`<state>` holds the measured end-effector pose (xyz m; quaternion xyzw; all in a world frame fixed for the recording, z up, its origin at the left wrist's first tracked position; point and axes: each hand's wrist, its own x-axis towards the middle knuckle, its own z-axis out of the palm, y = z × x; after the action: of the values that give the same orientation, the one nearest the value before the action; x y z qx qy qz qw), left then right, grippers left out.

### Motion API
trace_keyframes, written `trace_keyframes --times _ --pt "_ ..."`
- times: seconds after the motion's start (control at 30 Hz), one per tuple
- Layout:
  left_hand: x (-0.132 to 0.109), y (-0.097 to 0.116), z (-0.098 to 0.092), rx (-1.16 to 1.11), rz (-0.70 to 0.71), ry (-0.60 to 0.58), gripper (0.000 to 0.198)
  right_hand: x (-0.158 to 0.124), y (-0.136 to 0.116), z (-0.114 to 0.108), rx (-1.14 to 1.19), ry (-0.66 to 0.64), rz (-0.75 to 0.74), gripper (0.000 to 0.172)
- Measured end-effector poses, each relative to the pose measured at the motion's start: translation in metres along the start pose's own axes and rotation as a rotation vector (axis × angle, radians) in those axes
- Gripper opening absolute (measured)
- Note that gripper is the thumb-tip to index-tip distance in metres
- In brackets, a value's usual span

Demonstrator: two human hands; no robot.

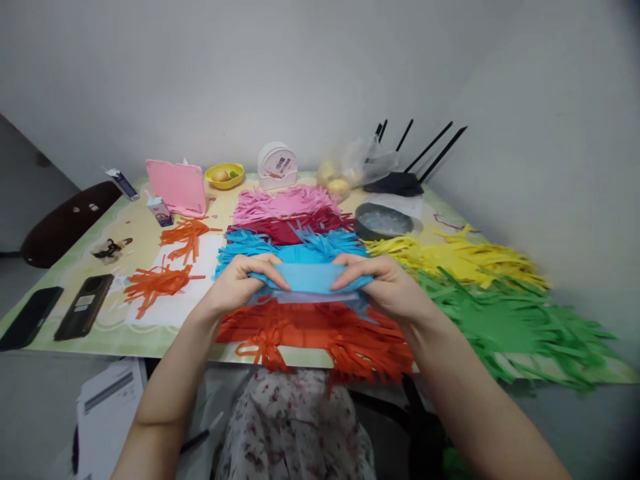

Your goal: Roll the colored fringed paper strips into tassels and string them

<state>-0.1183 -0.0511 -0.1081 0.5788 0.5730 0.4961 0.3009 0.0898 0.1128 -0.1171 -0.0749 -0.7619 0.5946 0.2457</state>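
- Pale wall behind a patterned surface, seen from my head.
- My left fingers pinch one end of a light-blue sheet; my right fingers pinch the other.
- It shows between the blue fringe beyond and the orange fringe nearer me.
- Yellow fringe and green fringe lie rightward.

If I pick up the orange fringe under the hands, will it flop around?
The orange fringe would probably flop, since some strips droop over the edge of the table. It's likely light, looking thin like paper. The narrow strips might tangle, as many cross each other.
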Motion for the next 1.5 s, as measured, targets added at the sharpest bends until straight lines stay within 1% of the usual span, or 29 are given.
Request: trace_keyframes --times 0.1,0.17,0.2,0.23,0.27,0.3,0.33,0.37,0.43,0.5,0.53,0.6,0.67,0.73,0.77,0.83,0.87,0.9,0.93,0.97,1.03,1.07,1.17,1.3,1.43,1.5 --pt "-0.003 0.011 -0.009 0.103 0.058 -0.089 0.029 0.002 -0.001 -0.006 -0.019 -0.068 -0.02 0.027" --pt "-0.006 0.018 -0.016 0.181 0.076 -0.201 0.028 0.003 -0.002 -0.009 -0.047 -0.089 -0.044 0.026" --pt "-0.007 0.021 -0.02 0.195 0.079 -0.26 0.03 0.003 -0.003 -0.011 -0.058 -0.099 -0.056 0.026" --pt "-0.007 0.023 -0.022 0.187 0.076 -0.308 0.041 0.004 -0.004 -0.013 -0.068 -0.108 -0.061 0.027" --pt "-0.007 0.024 -0.022 0.164 0.062 -0.335 0.057 0.005 -0.005 -0.013 -0.077 -0.118 -0.063 0.027" --pt "-0.006 0.024 -0.021 0.136 0.04 -0.336 0.072 0.006 -0.006 -0.014 -0.085 -0.129 -0.062 0.028" --pt "-0.005 0.023 -0.018 0.112 0.008 -0.315 0.078 0.007 -0.008 -0.014 -0.094 -0.141 -0.059 0.028" --pt "-0.003 0.022 -0.015 0.098 -0.029 -0.282 0.076 0.008 -0.009 -0.013 -0.105 -0.155 -0.057 0.028" --pt "0.001 0.019 -0.006 0.1 -0.108 -0.225 0.056 0.009 -0.011 -0.011 -0.134 -0.181 -0.067 0.028" --pt "0.005 0.017 0.001 0.109 -0.172 -0.215 0.034 0.011 -0.012 -0.009 -0.175 -0.207 -0.097 0.029" --pt "0.007 0.016 0.002 0.115 -0.202 -0.224 0.028 0.012 -0.012 -0.009 -0.197 -0.219 -0.118 0.03" --pt "0.008 0.017 0.002 0.137 -0.249 -0.233 0.028 0.012 -0.012 -0.011 -0.241 -0.244 -0.153 0.032" --pt "0.008 0.018 0.0 0.169 -0.26 -0.215 0.032 0.012 -0.013 -0.017 -0.285 -0.285 -0.167 0.032" --pt "0.007 0.019 -0.002 0.21 -0.244 -0.184 0.031 0.012 -0.016 -0.026 -0.341 -0.336 -0.13 0.029" --pt "0.007 0.02 -0.003 0.235 -0.234 -0.175 0.03 0.012 -0.017 -0.03 -0.365 -0.368 -0.098 0.033" --pt "0.007 0.021 -0.003 0.29 -0.219 -0.161 0.028 0.013 -0.021 -0.034 -0.374 -0.397 -0.037 0.057" --pt "0.007 0.022 -0.002 0.316 -0.211 -0.155 0.027 0.014 -0.022 -0.033 -0.367 -0.385 -0.014 0.067" --pt "0.008 0.022 -0.001 0.34 -0.205 -0.151 0.026 0.015 -0.022 -0.03 -0.369 -0.352 0.003 0.071" --pt "0.008 0.022 0.0 0.357 -0.201 -0.15 0.025 0.017 -0.022 -0.026 -0.389 -0.312 0.019 0.068" --pt "0.007 0.022 0.0 0.367 -0.2 -0.148 0.024 0.018 -0.021 -0.02 -0.429 -0.276 0.042 0.056" --pt "0.006 0.022 0.001 0.375 -0.204 -0.134 0.023 0.022 -0.018 -0.007 -0.525 -0.25 0.102 0.025" --pt "0.005 0.021 0.001 0.372 -0.201 -0.112 0.023 0.023 -0.016 -0.001 -0.549 -0.243 0.128 0.016" --pt "0.002 0.017 0.0 0.322 -0.183 -0.066 0.021 0.021 -0.014 0.008 -0.498 -0.19 0.172 0.02" --pt "-0.002 0.011 0.001 0.223 -0.189 -0.04 0.026 0.011 -0.016 0.01 -0.338 -0.105 0.237 0.02" --pt "-0.007 0.004 0.005 0.018 -0.226 0.05 0.025 0.0 -0.015 0.012 -0.26 0.04 0.197 0.017" --pt "-0.01 0.001 0.005 0.015 -0.201 0.095 0.023 -0.003 -0.013 0.013 -0.242 0.094 0.197 0.018"
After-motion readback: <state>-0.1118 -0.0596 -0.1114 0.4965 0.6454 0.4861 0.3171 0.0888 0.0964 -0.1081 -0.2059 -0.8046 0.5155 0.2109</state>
